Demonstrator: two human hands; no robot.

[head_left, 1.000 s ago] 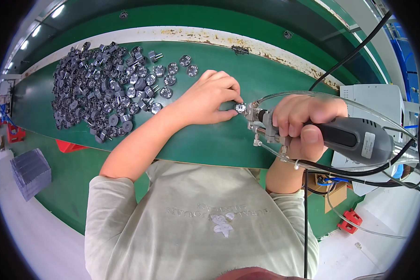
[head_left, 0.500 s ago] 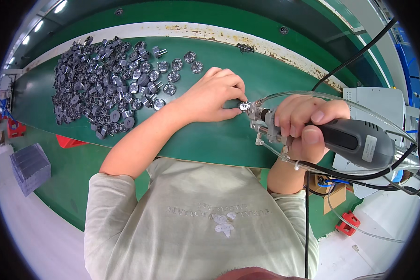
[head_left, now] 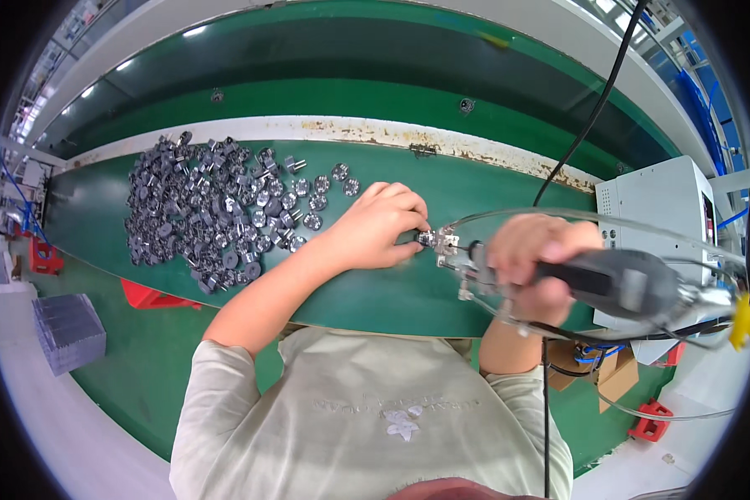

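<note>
One small part sits between thumb and forefinger of the left hand, pinched at the tips; dark with a bright, shiny face, partly covered by the fingers. Just right of these fingertips: the metal nose of one tool; contact with the part cannot be told. The right hand is curled closed around the tool's thick, rounded grey-and-black body; both are blurred. One clear, bendy tube arches past the right hand. Left of the left hand, one pile of dark, roundish pieces, some with metal pins; too tangled to count. Two glossy discs lie outermost, beyond the left wrist. Table: smooth, green. Beyond both hands, one white ledge, paint chipped to rusty brown.
</note>
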